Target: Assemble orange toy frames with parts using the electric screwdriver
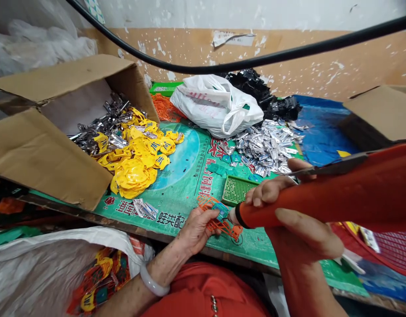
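My left hand (196,228) pinches an orange plastic frame (235,231) with a small teal plastic piece (220,208) against it, just above the table's front edge. In my right hand (310,240) is a thick red power screwdriver (334,189), gripped around its body. Its pale nose meets the teal piece close to my left fingertips; the bit itself is hard to make out. Right behind the work sits a small green perforated tray (238,190). Loose teal pieces (217,169) lie past it, beside a heap of silvery metal parts (267,147).
On the left, a cardboard box (57,149) spills metal parts and yellow pieces (137,174). A white plastic bag (216,103) and black parts (252,88) stand at the back. A red basket (387,246) is at right, a sack (100,237) at lower left. A black cable (203,69) crosses overhead.
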`<state>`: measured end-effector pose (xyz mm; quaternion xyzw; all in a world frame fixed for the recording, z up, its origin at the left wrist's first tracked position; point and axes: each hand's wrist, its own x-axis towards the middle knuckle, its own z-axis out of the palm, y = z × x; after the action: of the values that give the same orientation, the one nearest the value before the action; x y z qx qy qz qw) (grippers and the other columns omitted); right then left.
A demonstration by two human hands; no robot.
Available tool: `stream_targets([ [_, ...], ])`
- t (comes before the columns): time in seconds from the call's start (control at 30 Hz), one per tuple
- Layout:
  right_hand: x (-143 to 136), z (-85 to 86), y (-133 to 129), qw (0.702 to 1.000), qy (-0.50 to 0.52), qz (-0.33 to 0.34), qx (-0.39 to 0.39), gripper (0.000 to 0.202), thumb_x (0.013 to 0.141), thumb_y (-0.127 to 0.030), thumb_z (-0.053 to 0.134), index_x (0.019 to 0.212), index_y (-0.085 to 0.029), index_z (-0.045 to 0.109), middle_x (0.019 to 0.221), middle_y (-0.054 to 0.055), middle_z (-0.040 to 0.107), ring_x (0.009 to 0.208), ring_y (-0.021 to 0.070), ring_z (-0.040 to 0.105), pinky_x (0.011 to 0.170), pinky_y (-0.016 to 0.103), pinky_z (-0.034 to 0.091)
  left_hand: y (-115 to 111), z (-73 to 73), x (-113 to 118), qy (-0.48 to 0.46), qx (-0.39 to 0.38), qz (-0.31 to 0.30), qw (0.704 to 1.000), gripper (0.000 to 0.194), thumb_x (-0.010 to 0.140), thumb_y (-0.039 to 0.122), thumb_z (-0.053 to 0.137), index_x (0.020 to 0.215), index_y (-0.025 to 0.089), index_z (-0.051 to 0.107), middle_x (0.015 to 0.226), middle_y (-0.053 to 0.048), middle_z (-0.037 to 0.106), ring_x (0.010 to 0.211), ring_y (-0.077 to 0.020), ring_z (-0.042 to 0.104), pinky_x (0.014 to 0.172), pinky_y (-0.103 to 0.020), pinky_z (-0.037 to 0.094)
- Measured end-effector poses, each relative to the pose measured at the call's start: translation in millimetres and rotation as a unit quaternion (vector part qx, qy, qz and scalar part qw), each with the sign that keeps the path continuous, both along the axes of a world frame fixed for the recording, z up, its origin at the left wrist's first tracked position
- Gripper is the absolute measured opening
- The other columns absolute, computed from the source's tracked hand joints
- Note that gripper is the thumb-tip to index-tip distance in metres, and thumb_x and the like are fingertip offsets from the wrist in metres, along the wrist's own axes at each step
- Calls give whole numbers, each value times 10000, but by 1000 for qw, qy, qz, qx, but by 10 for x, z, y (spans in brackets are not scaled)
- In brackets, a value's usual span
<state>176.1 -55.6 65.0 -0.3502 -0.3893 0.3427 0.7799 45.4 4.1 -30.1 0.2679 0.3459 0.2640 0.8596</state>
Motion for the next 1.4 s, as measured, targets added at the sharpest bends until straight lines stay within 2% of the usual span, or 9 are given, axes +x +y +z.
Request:
stream_targets([
  [0.23, 3, -31, 17, 1000, -5, 14, -4, 539, 682, -197, 724, 1182, -298, 552, 727, -24, 608, 635, 155, 567, 661, 359, 505, 1, 4, -5, -5, 2, -8, 1000, 297, 652, 249, 740, 904, 125, 643, 751, -7, 632, 553, -88, 570, 401, -164, 417],
  [0.57, 18, -57, -8, 999, -33, 17, -20, 469, 707, -233, 737, 1132, -321, 557, 757, -29, 614, 668, 161, 590, 680, 357, 506, -4, -30, -3, 10, 7, -5, 1000, 295, 638, 281, 765, 840, 102, 645, 676, -10, 623, 539, -101, 571, 401, -177, 414],
  [0.73, 24, -100, -1, 998, -40, 38, -33, 528, 693, -257, 758, 1163, -345, 532, 748, -43, 612, 675, 153, 592, 706, 352, 498, -16, -28, -4, 14, 7, 6, 1000, 290, 619, 293, 787, 779, 111, 628, 643, 1, 607, 533, -104, 573, 402, -179, 403],
  [0.93, -23, -104, 3, 997, -65, 2, -44, 516, 684, -297, 759, 1142, -328, 522, 709, -40, 600, 641, 165, 578, 670, 376, 496, -23, -25, -12, 5, 8, 4, 1000, 381, 598, 325, 815, 864, 112, 645, 691, -6, 629, 548, -105, 586, 405, -171, 408],
  [1.07, -32, -105, 4, 996, -79, 7, -51, 535, 678, -311, 764, 1149, -325, 511, 718, -37, 602, 637, 172, 586, 667, 395, 498, -20, -40, -16, -3, 7, 0, 1000, 401, 601, 328, 820, 892, 116, 644, 700, -8, 636, 552, -104, 589, 412, -168, 431],
  [1.4, -42, -150, 59, 995, -94, -1, -47, 482, 663, -280, 743, 1095, -297, 531, 701, -42, 602, 633, 171, 589, 674, 399, 499, -20, -50, -24, -13, 8, 1, 1000, 320, 615, 290, 809, 825, 120, 637, 696, -10, 631, 563, -113, 599, 417, -174, 431],
])
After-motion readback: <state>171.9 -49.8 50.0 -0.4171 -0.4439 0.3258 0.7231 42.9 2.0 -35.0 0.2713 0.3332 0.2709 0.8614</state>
